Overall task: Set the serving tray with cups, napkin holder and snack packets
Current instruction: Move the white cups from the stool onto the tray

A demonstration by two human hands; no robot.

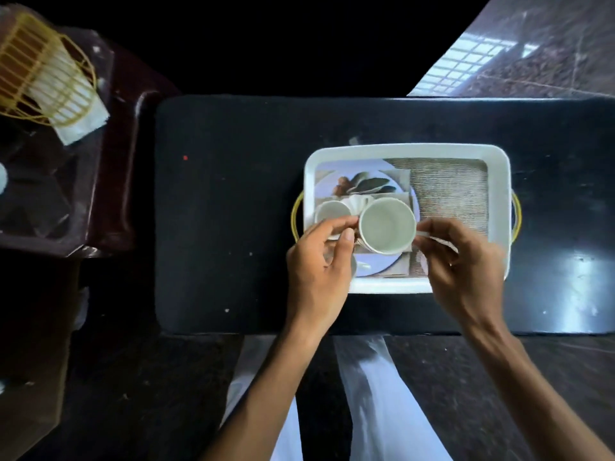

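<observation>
A white serving tray [407, 151] with yellow side handles lies on a black table; its floor carries a printed picture. Two white cups stand in its near left part: a small one [331, 211] at the left and a larger one [387, 224] beside it. My left hand [317, 264] pinches the small cup's near rim between thumb and fingers. My right hand [466, 261] pinches the larger cup's handle [424, 233] on its right side. A yellow wire napkin holder [43, 71] with white napkins sits tilted on a dark stool at far left. No snack packets show.
The black table [233, 211] runs from centre to the right edge, its near edge just in front of my legs. A dark maroon stool [109, 168] stands left of it. A glossy stone floor shows at top right.
</observation>
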